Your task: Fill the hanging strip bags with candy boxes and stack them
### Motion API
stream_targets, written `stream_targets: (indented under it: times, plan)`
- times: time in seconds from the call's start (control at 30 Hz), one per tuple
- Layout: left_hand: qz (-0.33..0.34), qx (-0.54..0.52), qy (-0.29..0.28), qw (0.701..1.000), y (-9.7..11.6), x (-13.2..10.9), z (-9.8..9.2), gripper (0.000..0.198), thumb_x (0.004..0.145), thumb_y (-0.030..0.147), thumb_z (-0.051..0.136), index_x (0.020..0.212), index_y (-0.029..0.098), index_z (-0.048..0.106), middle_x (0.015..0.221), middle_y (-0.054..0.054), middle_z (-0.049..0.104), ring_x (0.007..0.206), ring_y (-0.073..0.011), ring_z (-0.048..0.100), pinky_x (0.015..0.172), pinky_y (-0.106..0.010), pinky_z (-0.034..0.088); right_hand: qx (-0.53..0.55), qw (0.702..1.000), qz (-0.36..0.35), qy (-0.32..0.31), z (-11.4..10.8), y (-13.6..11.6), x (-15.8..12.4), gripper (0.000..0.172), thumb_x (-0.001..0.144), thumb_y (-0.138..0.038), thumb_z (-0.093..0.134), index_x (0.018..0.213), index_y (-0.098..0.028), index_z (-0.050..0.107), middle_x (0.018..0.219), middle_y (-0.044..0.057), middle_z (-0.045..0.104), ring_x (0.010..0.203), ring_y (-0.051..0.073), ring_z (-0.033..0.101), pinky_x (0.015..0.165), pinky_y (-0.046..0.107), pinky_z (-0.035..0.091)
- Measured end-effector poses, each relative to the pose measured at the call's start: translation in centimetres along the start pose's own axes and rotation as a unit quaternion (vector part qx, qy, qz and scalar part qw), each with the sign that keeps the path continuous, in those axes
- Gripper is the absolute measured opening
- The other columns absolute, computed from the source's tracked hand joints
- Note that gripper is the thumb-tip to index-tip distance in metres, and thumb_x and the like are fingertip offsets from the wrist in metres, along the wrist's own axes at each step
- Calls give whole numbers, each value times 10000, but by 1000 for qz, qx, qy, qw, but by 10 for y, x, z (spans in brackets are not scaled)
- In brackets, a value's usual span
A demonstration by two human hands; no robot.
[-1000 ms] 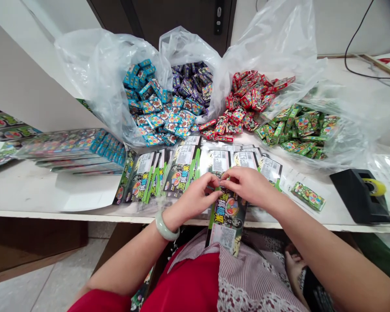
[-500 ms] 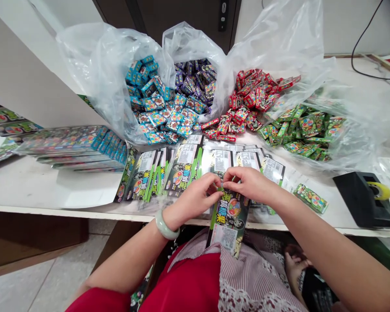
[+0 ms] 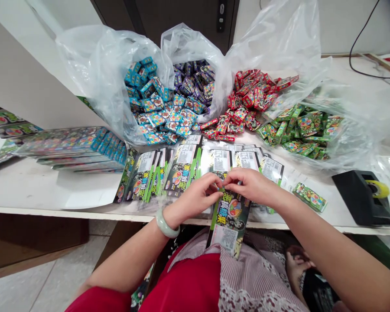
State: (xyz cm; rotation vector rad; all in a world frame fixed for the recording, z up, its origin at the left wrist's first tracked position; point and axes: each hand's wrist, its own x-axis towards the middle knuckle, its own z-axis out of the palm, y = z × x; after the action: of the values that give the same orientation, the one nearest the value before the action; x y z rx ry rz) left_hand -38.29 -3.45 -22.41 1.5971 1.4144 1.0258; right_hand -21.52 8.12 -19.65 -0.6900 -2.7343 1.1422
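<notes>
Both hands meet at the top end of a black and green printed candy packet [image 3: 229,216], which hangs over the table's front edge against the apron. My left hand [image 3: 205,190], with a pale bangle on its wrist, pinches the packet's upper left side. Thumb and fingers of my right hand [image 3: 243,182] are pressed together on the upper right of the same end. What lies right between the fingertips is too small to make out. Just behind the hands, similar flat packets [image 3: 182,171] lie overlapping in a row.
Clear plastic bags hold small blue boxes [image 3: 173,119], purple boxes [image 3: 195,82], red boxes [image 3: 253,95] and green boxes [image 3: 308,130]. A stack of filled packets [image 3: 74,147] stands left. To the right are a single green box [image 3: 310,197] and a black tape dispenser [image 3: 364,197].
The right fingers have shifted very slightly at the packet's top end. The packet stays in place, and the view has moved a little.
</notes>
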Motion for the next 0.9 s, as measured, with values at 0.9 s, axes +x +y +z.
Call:
stream_targets:
  times: [0.9]
  plan:
    - [-11, -124, 58, 991, -11, -3, 16, 72, 838, 216, 623, 891, 182, 659, 919, -46, 644, 894, -156, 608, 853, -339, 493, 64, 984, 52, 160, 19, -2, -50, 235, 946, -285, 444, 1082, -213, 623, 1047, 65, 703, 949, 207, 659, 821, 363, 509]
